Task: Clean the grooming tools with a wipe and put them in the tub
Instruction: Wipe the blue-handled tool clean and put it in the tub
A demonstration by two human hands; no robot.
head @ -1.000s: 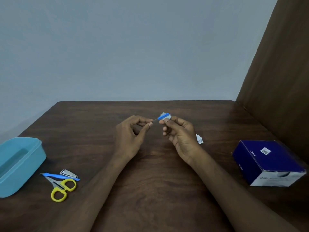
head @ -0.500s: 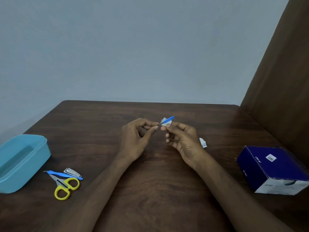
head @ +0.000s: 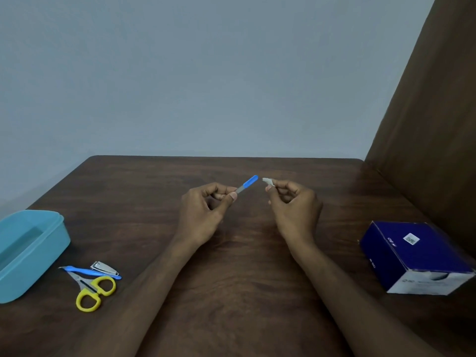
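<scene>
Left hand [head: 203, 215] pinches a slim blue-handled metal nail file [head: 246, 185], blue end up; right hand [head: 292, 206] pinches a small white wipe [head: 268, 181] just beside it, not touching.

Bare table [head: 231, 292] lay open between tub [head: 31, 253] with scissors [head: 90, 289] at left and blue box [head: 417, 256] at right.

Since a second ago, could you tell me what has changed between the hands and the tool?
The right hand, pinching the wipe, has pulled off the blue-tipped tool to the right, so a gap now shows between them. The left hand still pinches the tool's metal end. The tub, scissors, nail clipper and blue box lie as before.
</scene>
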